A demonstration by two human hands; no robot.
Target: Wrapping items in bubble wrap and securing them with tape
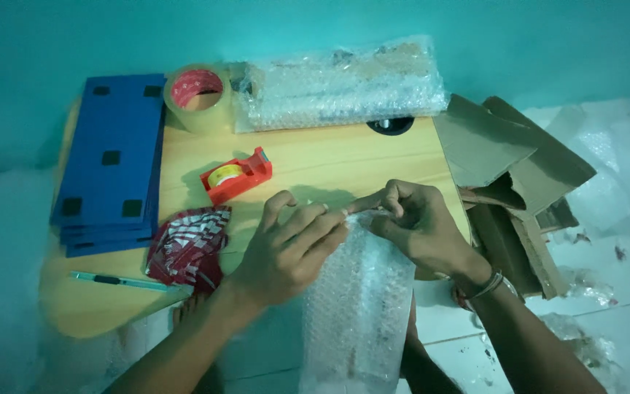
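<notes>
The head camera looks down on one low wooden table (373,157) and two bare hands at its near edge. The left hand (289,252) lies palm-down with its fingers held close together and stretched flat across the top of one bubble-wrapped bundle (359,306), which stands up from the person's lap against the table's front edge. The right hand (413,222) is curled, its thumb and forefinger pinching the upper rim of the same wrap, just beside the left fingertips. One wristband (486,284) circles the right wrist.

On the table are two tape items: one large roll of brown packing tape (197,96) at the far side, and one small red tape dispenser (238,175) near the middle. One second bubble-wrapped parcel (340,84) lies along the far edge, touching the big roll. One stack of blue panels (111,160) fills the left end; how many panels cannot be told. One red-and-white crumpled wrapper (189,246) lies beside the left wrist, and one teal cutter (118,280) lies near the front left edge. Several cardboard pieces (508,175) are piled right of the table.
</notes>
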